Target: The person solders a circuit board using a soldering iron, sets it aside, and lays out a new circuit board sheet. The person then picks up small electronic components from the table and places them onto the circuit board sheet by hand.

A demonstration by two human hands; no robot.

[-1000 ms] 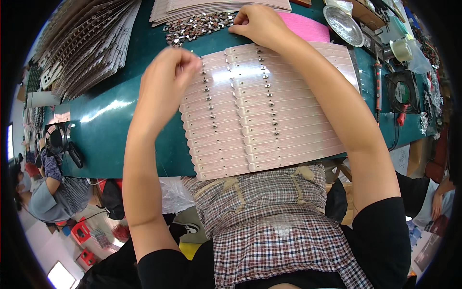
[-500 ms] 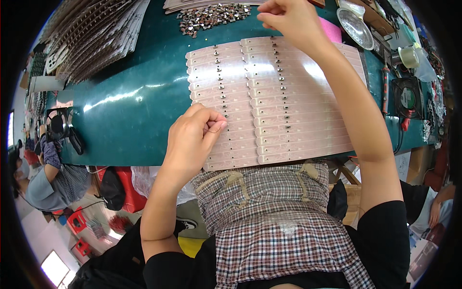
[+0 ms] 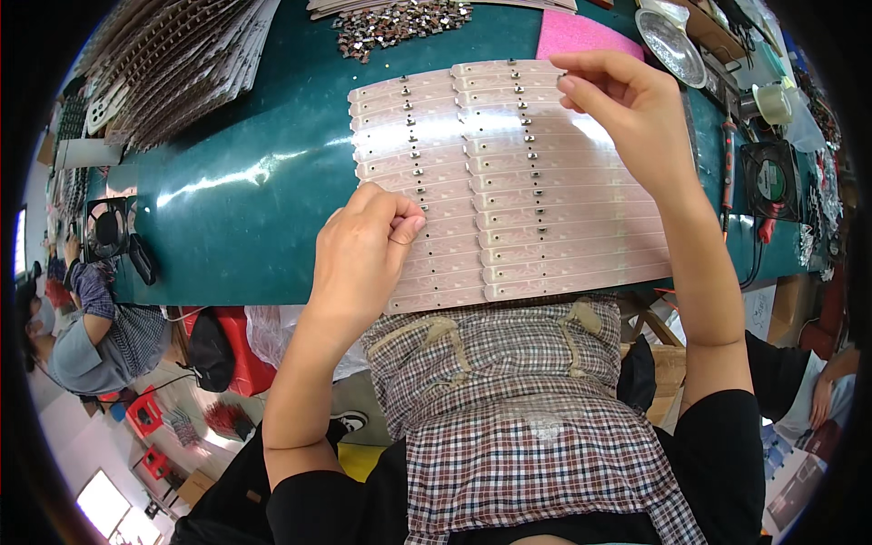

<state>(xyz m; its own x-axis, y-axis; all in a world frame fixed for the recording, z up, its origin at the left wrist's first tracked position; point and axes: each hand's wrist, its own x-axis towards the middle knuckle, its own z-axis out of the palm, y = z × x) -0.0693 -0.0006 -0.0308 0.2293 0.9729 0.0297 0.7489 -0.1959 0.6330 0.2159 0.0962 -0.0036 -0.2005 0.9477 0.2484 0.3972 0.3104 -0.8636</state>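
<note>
My left hand (image 3: pixel 359 250) rests over the left side of a panel of pale pink circuit-board strips (image 3: pixel 581 218). Its thumb and forefinger are pinched together near the left column of small metal parts (image 3: pixel 411 122); whatever they hold is hidden. Above the panel's far right part, my right hand (image 3: pixel 631 113) has thumb and forefinger curled around a small dark part (image 3: pixel 561 82) at the thumb tip. A second column of metal parts (image 3: pixel 530 138) runs down the middle of the panel, its near end bare of parts.
At the back, a heap of loose small metal parts (image 3: pixel 400 27) lies on the green table (image 3: pixel 236 236). Stacked board panels (image 3: pixel 182 64) stand at the far left. Pink foam (image 3: pixel 581 36), a clear dish (image 3: pixel 670 45), a soldering iron (image 3: pixel 728 173) and a fan (image 3: pixel 770 182) lie rightward.
My right hand has come back from near the heap toward me, over the panel, uncovering the pink foam. My left hand stays in nearly the same place.
</note>
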